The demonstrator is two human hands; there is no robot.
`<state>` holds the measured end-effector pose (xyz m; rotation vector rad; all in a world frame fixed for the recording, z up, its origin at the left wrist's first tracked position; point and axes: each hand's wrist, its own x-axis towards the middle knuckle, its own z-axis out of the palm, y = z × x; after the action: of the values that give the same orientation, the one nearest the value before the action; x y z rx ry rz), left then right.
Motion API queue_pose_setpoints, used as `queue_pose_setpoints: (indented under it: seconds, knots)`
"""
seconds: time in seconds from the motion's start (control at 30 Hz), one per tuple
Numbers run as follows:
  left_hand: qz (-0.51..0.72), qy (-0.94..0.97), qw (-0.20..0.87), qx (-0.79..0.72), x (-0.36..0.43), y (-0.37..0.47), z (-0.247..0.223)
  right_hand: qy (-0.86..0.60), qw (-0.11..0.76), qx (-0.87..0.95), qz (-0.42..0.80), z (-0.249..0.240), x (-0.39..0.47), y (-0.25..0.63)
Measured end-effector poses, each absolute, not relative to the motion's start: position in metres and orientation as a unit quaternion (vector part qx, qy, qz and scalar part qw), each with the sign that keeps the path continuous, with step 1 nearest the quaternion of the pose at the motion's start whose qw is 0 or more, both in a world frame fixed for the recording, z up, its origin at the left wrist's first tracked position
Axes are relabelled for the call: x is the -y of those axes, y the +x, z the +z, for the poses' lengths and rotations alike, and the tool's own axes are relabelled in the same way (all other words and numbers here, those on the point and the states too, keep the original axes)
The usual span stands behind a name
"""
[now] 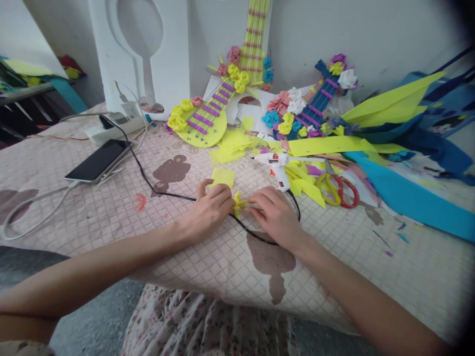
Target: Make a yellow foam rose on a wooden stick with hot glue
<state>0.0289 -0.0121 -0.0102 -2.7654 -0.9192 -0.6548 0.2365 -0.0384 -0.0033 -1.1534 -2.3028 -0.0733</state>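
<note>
A small yellow paper flower (238,201) is between my two hands, low over the table. My left hand (213,208) is closed on its left side, the fingers curled and partly hiding it. From the right, my right hand (272,210) pinches the flower's tip between thumb and fingers. A square of yellow paper (223,177) lies just beyond my left hand. Beyond my right hand rests a white glue gun (278,170), and its black cord (178,196) runs beneath my hands across the table.
Scissors (339,190) with red and yellow handles lie right, among yellow paper scraps and a long blue paper strip (415,193). Paper-flowered toy guitars (208,123) lean at the back. A phone (98,160) and a power strip (115,128) sit left on the quilted tablecloth (208,267).
</note>
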Motion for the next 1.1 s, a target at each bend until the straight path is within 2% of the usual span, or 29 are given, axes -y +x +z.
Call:
queue_pose_setpoints:
  seconds: [0.07,0.23,0.47,0.7,1.1]
  knots:
    - [-0.221,-0.923,0.07,0.308,0.012,0.028,-0.011,-0.439,0.278,0.854,-0.025,-0.002,0.038,0.248]
    - [-0.239,-0.918,0.045,0.313,0.013,0.029,-0.004,-0.453,0.174,0.874,0.006,-0.002,0.036,0.262]
    - [-0.265,-0.911,0.015,0.316,0.015,0.028,0.0,-0.453,0.15,0.878,0.035,0.006,0.045,0.285]
    - [-0.271,-0.91,-0.006,0.313,0.014,0.026,-0.002,-0.523,0.166,0.833,0.072,-0.001,0.068,0.343]
    - [-0.287,-0.901,-0.016,0.326,0.009,0.022,-0.002,-0.53,0.196,0.825,0.028,-0.001,0.059,0.33]
